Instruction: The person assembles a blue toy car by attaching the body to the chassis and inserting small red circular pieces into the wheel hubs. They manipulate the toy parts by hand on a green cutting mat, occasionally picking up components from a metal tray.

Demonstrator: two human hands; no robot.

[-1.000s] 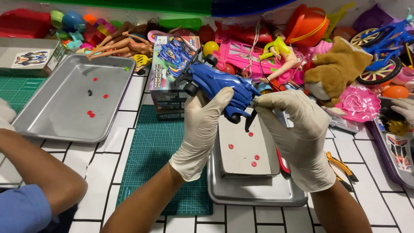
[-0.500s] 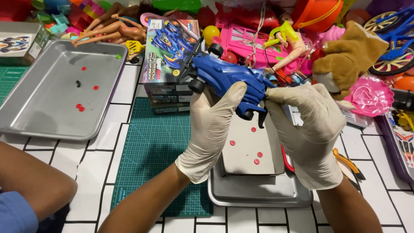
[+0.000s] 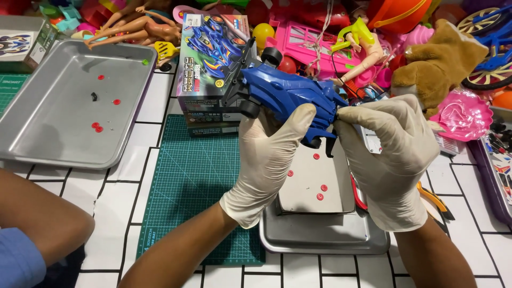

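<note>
While both gloved hands grip the blue toy car [image 3: 288,98] at frame centre, left hand [image 3: 269,160] closed underneath, right hand [image 3: 392,154] pinches its rear; assembly appears underway, requiring steady alignment.

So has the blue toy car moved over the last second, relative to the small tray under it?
Cannot tell: the blue car sits above the small tray in every frame; the camera shifts, and any small move is unclear.

I see a white tiled table [image 3: 154,160] with dark grout lines filling the view. A green cutting mat [image 3: 197,181] lies near the middle, a steel tray [image 3: 32,138] far left. Along the far edge, a jumble of bright toys [image 3: 405,42]. Light is even and soft.
</note>
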